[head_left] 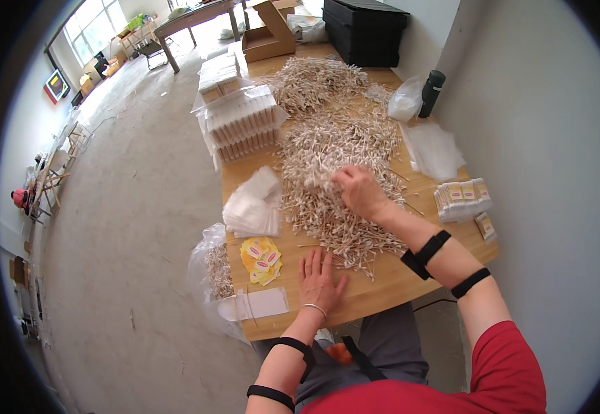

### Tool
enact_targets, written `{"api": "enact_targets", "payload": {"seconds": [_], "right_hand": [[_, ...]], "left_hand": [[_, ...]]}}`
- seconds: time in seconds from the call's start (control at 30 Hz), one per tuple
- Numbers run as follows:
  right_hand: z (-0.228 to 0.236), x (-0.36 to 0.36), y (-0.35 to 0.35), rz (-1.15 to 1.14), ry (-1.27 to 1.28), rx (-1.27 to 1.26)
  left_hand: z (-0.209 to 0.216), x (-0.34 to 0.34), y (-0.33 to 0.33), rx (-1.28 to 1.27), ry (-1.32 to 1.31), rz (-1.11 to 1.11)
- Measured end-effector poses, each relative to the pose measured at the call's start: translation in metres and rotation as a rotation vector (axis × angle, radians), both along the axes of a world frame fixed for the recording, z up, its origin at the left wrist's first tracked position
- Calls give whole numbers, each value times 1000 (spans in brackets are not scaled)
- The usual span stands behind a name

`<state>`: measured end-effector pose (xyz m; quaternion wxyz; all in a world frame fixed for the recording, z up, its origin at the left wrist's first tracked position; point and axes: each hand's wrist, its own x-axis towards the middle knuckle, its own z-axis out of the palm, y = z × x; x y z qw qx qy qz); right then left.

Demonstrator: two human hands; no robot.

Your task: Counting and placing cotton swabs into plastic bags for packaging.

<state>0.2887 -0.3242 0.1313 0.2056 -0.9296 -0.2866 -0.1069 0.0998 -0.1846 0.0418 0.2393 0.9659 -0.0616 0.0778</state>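
Note:
A wide heap of cotton swabs (314,148) with pale sticks covers the middle of the wooden table (376,276). Over its middle, my right hand (361,192) is closed, its curled fingers gripping swabs; how many is hidden. My left hand (319,281) lies flat on the tabletop by the heap's near edge, fingers spread and holding nothing. Left of that hand are yellow printed cards (261,261) in a loose pile and a white flat strip (265,303). A stack of clear plastic bags (253,207) rests farther up on the left.
Stacked packs of swabs (243,123) stand at the back left. On the right lie more plastic bags (434,150) and small filled packs (463,196), with a dark bottle (432,93) behind. A cardboard box (269,34) and black case (363,33) stand farthest. A bag of swabs (216,269) hangs beside the left edge.

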Motion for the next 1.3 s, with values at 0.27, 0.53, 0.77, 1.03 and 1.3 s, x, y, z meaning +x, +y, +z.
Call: {"api": "enact_targets", "payload": {"seconds": [0.27, 0.53, 0.77, 1.03, 1.3], "right_hand": [[-24, -85, 12, 239, -429, -54], [-50, -87, -28, 248, -348, -142], [-28, -82, -44, -95, -354, -132], [-75, -128, -56, -91, 29, -144], [-75, -166, -34, -87, -100, 37]], "left_hand": [[-4, 0, -1, -14, -38, 14], [-4, 0, -3, -38, -84, 28], [-13, -1, 4, -69, -120, 78], [-7, 8, -5, 100, -32, 305], [-14, 6, -5, 95, -124, 306]]}}
